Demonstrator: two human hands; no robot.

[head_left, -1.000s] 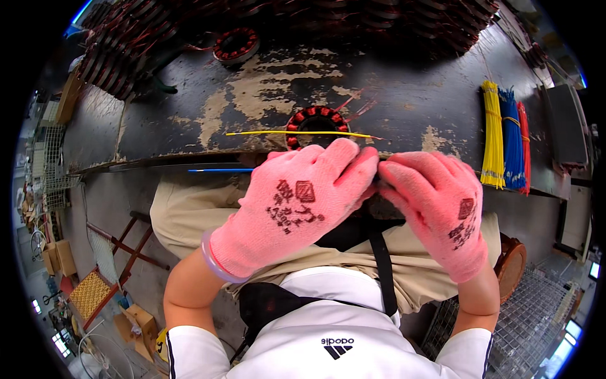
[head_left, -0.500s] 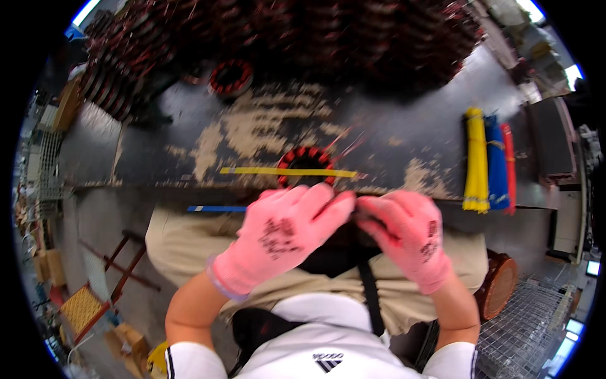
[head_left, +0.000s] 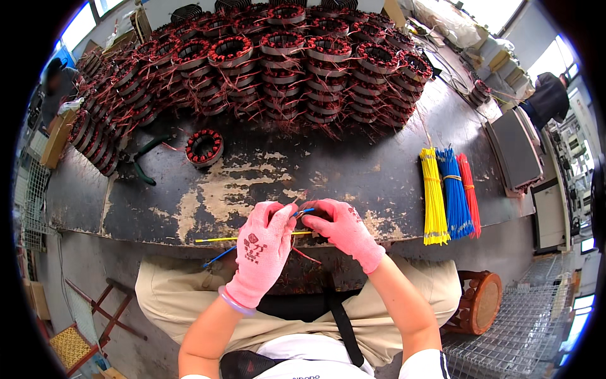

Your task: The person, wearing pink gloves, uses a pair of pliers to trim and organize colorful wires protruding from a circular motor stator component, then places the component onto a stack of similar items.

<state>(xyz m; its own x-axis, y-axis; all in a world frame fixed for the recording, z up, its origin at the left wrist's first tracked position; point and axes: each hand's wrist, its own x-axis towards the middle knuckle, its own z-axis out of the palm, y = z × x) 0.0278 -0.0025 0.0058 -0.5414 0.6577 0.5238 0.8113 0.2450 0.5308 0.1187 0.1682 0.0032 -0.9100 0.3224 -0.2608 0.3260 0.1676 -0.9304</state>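
Both my hands wear pink gloves and meet above the table's front edge. Fingers closed, my left hand (head_left: 260, 249) pinches a thin blue wire (head_left: 219, 258), which slants out below it to the left. The blue wire's upper end shows between the two sets of fingertips. My right hand (head_left: 346, 232) is closed too, its thumb and forefinger pinching at that end. A yellow wire (head_left: 216, 240) lies along the edge, passing behind my left hand. Beneath the hands, a wound motor stator is almost wholly hidden; a red lead (head_left: 307, 256) sticks out below them.
Tall stacks of red-wound stators (head_left: 282, 44) fill the back of the table (head_left: 353, 170). One single stator (head_left: 204, 148) sits nearer, beside green-handled pliers (head_left: 144, 170). Bundles of yellow (head_left: 433, 196), blue (head_left: 454, 192) and red wires (head_left: 469, 196) lie at right. A wooden stool (head_left: 483, 302) stands below.
The view has tilted up, showing more of the stacks. My hands have come over the stator and hidden it. The blue wire's end now shows between my fingertips.
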